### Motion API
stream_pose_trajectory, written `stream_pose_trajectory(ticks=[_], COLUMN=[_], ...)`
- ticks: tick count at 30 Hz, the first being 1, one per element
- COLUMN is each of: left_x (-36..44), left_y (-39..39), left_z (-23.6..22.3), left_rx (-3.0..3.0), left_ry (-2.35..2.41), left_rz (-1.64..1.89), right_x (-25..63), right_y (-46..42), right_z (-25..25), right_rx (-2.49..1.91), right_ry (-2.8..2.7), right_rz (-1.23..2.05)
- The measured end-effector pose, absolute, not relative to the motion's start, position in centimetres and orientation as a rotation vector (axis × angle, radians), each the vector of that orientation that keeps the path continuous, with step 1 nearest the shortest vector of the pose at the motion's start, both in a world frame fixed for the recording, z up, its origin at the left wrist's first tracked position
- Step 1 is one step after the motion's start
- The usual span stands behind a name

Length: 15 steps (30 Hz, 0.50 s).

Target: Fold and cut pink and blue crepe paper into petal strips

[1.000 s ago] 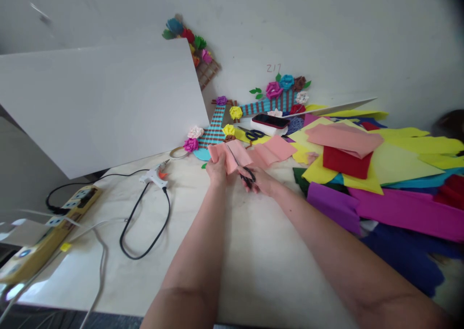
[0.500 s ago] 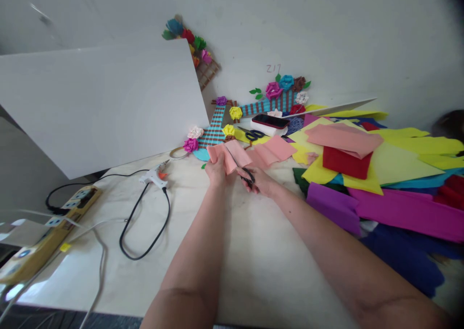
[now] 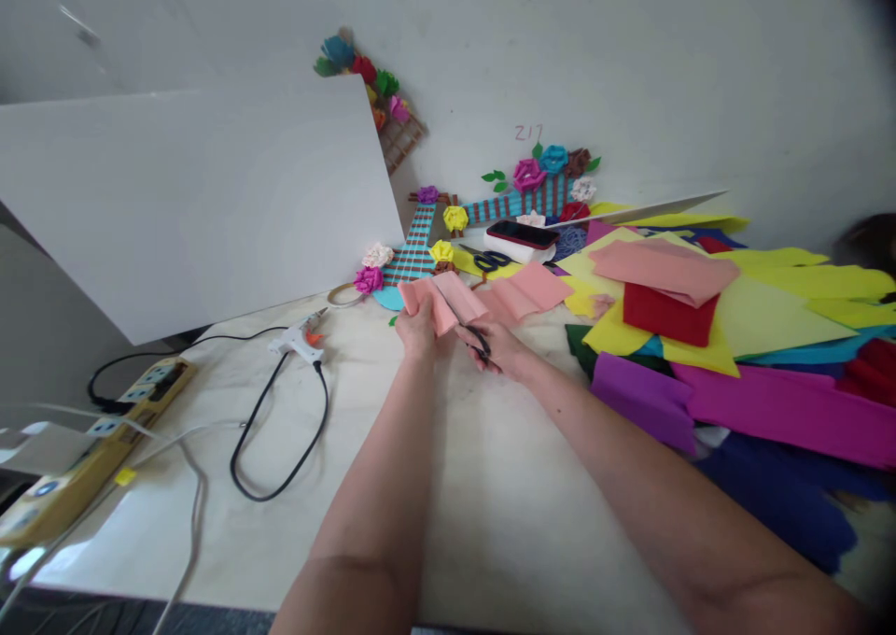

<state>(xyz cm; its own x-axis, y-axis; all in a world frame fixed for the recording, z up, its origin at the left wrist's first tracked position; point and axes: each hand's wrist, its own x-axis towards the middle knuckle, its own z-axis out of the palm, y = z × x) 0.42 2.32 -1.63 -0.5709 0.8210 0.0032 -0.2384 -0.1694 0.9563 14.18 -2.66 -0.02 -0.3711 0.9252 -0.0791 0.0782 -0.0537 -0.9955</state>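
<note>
My left hand (image 3: 418, 328) is closed on a folded piece of pink crepe paper (image 3: 441, 300), held up above the table. My right hand (image 3: 501, 346) grips black-handled scissors (image 3: 470, 328), whose blades run up into the pink paper. Both hands are close together near the middle of the pale table (image 3: 448, 486). More pink paper (image 3: 530, 289) lies flat just behind my right hand.
A pile of coloured paper sheets (image 3: 728, 336) covers the right side. A second pair of scissors (image 3: 492, 261) and a phone (image 3: 522, 234) lie behind. A glue gun (image 3: 300, 339) with black cord, a power strip (image 3: 98, 439) and a white board (image 3: 189, 196) stand left. Paper-flower crafts (image 3: 420, 243) lean on the wall.
The hands and pink paper have shifted very slightly up; the scissors' blades have closed further into the paper. Nothing else has moved.
</note>
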Motion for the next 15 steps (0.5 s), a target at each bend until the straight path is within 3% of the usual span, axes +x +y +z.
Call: stream_pose_trajectory(ticks=[15], left_x=[0.78], left_y=[2.08], left_z=[-1.27], left_rx=[0.742], left_ry=[1.365], left_rz=[1.792], right_x=[14.53], right_y=[-2.96], right_z=[0.71], right_rx=[-1.081], right_ry=[-1.485], right_rz=[1.588])
